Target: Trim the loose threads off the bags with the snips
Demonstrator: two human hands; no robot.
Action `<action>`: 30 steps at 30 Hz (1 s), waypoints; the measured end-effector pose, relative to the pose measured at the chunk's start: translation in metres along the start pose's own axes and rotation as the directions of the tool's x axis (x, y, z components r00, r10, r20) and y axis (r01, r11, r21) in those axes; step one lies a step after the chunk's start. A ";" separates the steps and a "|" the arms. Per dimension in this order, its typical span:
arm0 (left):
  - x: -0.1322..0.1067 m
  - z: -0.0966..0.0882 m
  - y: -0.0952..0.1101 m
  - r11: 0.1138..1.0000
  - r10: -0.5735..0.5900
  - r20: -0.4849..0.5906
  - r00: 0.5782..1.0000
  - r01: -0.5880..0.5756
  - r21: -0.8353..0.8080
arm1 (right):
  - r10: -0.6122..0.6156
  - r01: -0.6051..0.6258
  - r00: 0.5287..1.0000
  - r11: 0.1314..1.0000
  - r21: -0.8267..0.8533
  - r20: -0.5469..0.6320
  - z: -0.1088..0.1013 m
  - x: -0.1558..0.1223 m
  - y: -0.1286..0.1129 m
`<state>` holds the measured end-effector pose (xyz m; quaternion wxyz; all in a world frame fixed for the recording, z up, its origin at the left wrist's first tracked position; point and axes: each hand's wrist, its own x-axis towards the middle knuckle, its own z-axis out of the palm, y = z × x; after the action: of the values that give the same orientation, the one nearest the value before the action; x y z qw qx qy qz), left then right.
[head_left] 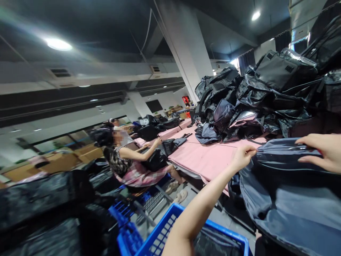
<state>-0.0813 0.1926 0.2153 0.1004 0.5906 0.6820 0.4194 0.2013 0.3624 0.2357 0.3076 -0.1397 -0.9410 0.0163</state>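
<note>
Beside the pink surface, the grey bag is before you, to your right. Draw its top edge evenly taut between your 2 hands: your left grip is pinched on it; your right grip has finger and thumb parted there, but whether it holds anything, you cannot tell. Ease out small puckers.

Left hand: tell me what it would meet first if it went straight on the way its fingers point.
The left hand would first meet the grey bag, which it pinches. Beyond that, probably the right hand, though depth is unclear.
</note>
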 end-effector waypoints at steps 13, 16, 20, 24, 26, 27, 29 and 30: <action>-0.004 0.012 0.019 0.933 0.324 0.081 0.943 -0.332 0.135 | 0.156 -0.169 0.979 0.981 0.091 0.132 0.028 0.030 0.003; -0.003 0.012 0.017 0.941 0.303 0.111 0.947 -0.315 0.121 | 0.032 -0.032 0.999 0.998 0.062 0.000 0.024 0.025 -0.002; 0.004 0.014 0.015 0.988 0.147 0.156 0.977 -0.151 0.015 | -0.350 0.345 0.934 0.935 -0.077 -0.065 0.019 0.026 -0.012; 0.011 0.016 0.016 0.991 0.043 0.216 0.975 -0.014 -0.134 | -0.516 0.491 0.855 0.834 -0.254 -0.043 0.016 0.033 -0.019; 0.012 0.016 0.017 0.987 0.024 0.218 0.976 0.011 -0.159 | -0.553 0.525 0.833 0.805 -0.275 -0.030 0.016 0.036 -0.020; 0.011 0.016 0.018 0.986 0.020 0.221 0.975 0.018 -0.166 | -0.567 0.539 0.823 0.796 -0.274 -0.030 0.017 0.038 -0.021; 0.010 0.015 0.019 0.984 0.010 0.236 0.972 0.033 -0.178 | -0.592 0.563 0.806 0.780 -0.275 -0.029 0.017 0.041 -0.023; 0.010 0.015 0.020 0.982 0.005 0.241 0.970 0.040 -0.184 | -0.603 0.573 0.797 0.770 -0.279 -0.028 0.017 0.042 -0.024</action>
<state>-0.0604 0.2068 0.2232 0.2411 0.6190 0.6275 0.4060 0.1529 0.3518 0.2490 0.3303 0.1229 -0.9118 -0.2107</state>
